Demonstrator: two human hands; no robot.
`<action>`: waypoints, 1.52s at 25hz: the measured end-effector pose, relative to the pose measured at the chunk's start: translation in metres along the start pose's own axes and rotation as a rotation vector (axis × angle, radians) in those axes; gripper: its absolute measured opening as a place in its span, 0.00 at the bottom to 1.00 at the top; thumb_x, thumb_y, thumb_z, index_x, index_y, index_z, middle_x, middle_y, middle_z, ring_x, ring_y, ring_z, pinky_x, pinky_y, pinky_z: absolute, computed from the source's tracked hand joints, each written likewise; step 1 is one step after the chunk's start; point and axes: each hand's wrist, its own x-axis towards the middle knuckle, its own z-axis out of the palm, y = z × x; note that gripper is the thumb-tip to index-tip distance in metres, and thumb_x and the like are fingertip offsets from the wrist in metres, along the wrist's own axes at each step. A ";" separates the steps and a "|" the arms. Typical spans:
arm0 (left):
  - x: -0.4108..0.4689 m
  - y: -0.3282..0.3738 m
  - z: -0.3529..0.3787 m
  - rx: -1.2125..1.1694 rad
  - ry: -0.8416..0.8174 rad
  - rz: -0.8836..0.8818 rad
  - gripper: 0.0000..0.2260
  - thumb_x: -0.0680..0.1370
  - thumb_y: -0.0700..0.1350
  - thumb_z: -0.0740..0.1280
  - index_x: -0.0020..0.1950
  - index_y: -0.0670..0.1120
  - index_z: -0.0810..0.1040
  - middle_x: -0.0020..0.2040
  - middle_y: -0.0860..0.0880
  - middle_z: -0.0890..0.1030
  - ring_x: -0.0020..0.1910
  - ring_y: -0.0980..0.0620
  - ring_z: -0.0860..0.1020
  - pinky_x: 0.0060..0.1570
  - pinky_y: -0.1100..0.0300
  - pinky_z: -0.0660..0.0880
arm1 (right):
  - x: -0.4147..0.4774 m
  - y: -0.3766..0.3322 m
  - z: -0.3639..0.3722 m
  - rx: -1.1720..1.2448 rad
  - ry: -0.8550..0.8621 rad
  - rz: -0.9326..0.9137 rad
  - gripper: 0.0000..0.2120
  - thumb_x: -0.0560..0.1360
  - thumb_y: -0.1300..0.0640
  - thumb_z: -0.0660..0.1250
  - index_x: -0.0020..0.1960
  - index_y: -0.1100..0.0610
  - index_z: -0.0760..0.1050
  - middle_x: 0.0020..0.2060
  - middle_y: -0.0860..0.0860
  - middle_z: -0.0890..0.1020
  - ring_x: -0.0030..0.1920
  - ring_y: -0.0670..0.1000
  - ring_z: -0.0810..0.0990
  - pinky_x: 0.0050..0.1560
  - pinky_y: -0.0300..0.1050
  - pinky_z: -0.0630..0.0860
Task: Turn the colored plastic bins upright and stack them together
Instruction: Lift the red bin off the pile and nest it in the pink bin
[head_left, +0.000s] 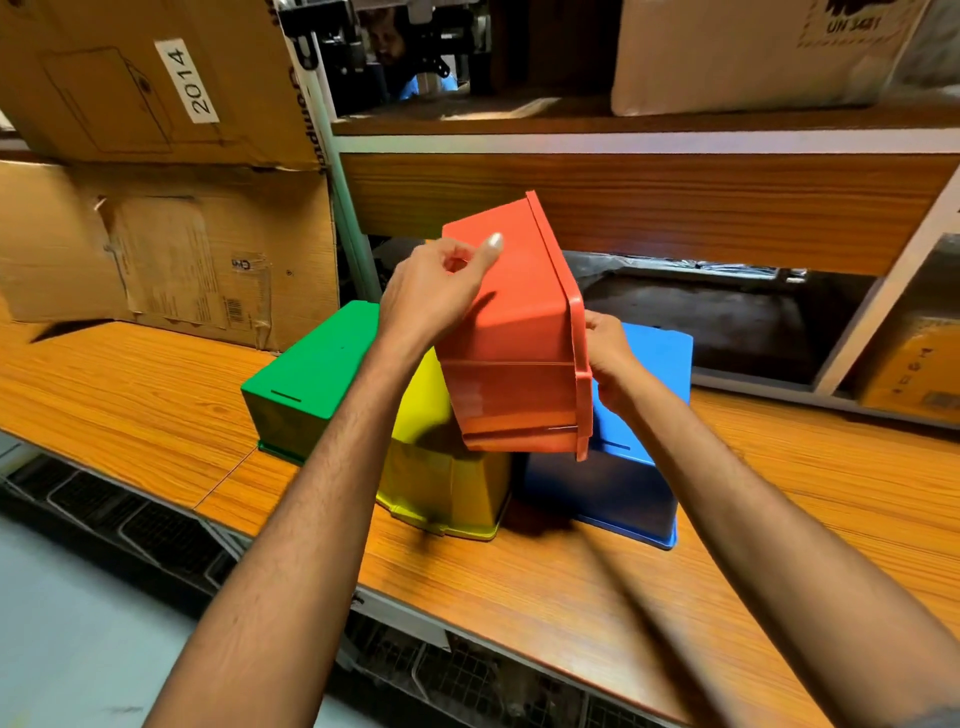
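Observation:
I hold an orange bin (519, 338) in the air, tilted on its side with its rim facing right. My left hand (436, 291) grips its bottom edge at the upper left, thumb on the side wall. At its rim on the right, my right hand (610, 358) grips the lip. Below it, three bins lie upside down on the wooden shelf (130, 395): a green bin (306, 374) at left, a yellow bin (447, 483) in the middle, a blue bin (623, 467) at right. The orange bin and my arms hide parts of the yellow and blue ones.
Cardboard boxes (156, 234) stand stacked at the back left of the shelf. A wooden upper shelf board (649, 202) hangs close above the orange bin. A dark tray (727, 322) sits behind the blue bin. Wire mesh baskets (130, 519) lie below the shelf's front edge.

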 end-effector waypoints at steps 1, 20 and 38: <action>0.004 0.011 0.006 0.117 -0.033 -0.010 0.32 0.75 0.75 0.56 0.63 0.54 0.83 0.62 0.50 0.84 0.63 0.47 0.79 0.58 0.51 0.74 | -0.003 0.000 0.000 -0.008 -0.018 -0.007 0.09 0.79 0.68 0.64 0.54 0.62 0.82 0.37 0.50 0.84 0.28 0.36 0.81 0.31 0.31 0.76; 0.036 0.022 -0.051 0.243 -0.183 -0.121 0.14 0.80 0.50 0.70 0.59 0.42 0.82 0.53 0.42 0.85 0.50 0.44 0.84 0.57 0.46 0.81 | -0.004 0.003 -0.013 -0.099 0.045 -0.059 0.18 0.76 0.69 0.69 0.63 0.56 0.81 0.54 0.53 0.83 0.44 0.40 0.80 0.42 0.30 0.76; -0.013 -0.094 -0.027 -0.640 -0.208 -0.320 0.17 0.84 0.33 0.60 0.69 0.48 0.75 0.52 0.51 0.80 0.48 0.56 0.77 0.53 0.52 0.74 | -0.067 -0.101 -0.032 0.069 -0.217 -0.186 0.33 0.73 0.75 0.68 0.72 0.51 0.70 0.55 0.49 0.77 0.48 0.44 0.79 0.42 0.38 0.78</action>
